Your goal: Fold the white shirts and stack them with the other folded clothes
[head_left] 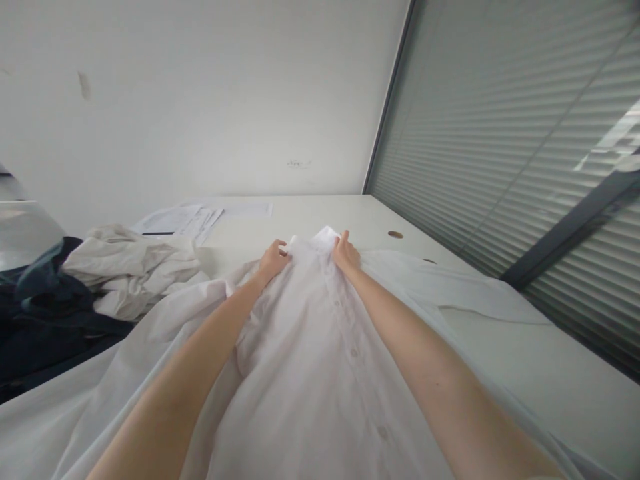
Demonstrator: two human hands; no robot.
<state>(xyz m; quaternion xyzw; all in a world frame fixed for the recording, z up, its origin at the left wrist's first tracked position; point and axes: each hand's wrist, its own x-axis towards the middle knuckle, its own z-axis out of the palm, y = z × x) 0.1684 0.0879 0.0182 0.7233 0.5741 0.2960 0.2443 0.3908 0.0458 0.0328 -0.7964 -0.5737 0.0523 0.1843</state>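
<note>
A white shirt (300, 347) lay button-side up, its collar (325, 235) pointing away.
Dark clothing (45, 327) and a crumpled pale garment (135, 260) lay heaped near papers (175, 219) on the table (320, 208). The left hand (275, 259) was curled at one collar edge, whether pinching it I could not tell; the shirt stretched between the forearms (215, 353); the right hand (347, 253) grasped the collar's other edge.

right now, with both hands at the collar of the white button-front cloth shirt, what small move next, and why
I'd probably sweep the left hand outward over the left side of the white button-front cloth shirt: fabric beside the left forearm looks rumpled, while the white sleeve on the right lies flatter on the white table.
</note>
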